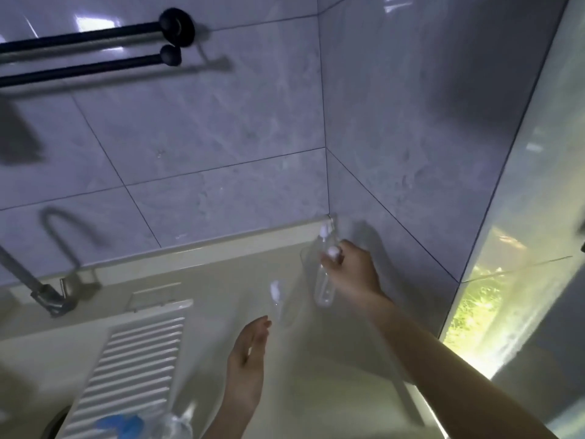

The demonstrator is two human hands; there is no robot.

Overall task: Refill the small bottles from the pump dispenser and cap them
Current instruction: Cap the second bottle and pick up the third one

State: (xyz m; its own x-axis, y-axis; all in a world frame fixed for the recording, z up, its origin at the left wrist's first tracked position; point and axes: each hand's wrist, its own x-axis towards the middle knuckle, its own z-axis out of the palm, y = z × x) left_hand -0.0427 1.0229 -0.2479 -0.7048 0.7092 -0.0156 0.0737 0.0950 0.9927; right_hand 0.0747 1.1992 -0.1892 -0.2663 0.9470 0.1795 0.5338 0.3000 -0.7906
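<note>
The view is blurred by motion. My right hand [351, 274] grips a small clear bottle [324, 288] near its white cap, in the counter's far right corner. A second white-capped bottle [323, 232] stands just behind it against the wall. A third small clear bottle [276, 301] with a white top stands on the counter, just beyond the fingertips of my left hand [248, 353]. That hand is open, fingers straight, holding nothing. At the bottom edge lies a clear container with a blue label [172, 423], too blurred to tell apart.
A white ribbed washboard [133, 359] slopes down at the lower left. A metal tap [47, 289] stands at the left. Two black towel bars [95, 49] are fixed to the tiled wall. A glass panel [522, 248] bounds the counter [316, 375] on the right.
</note>
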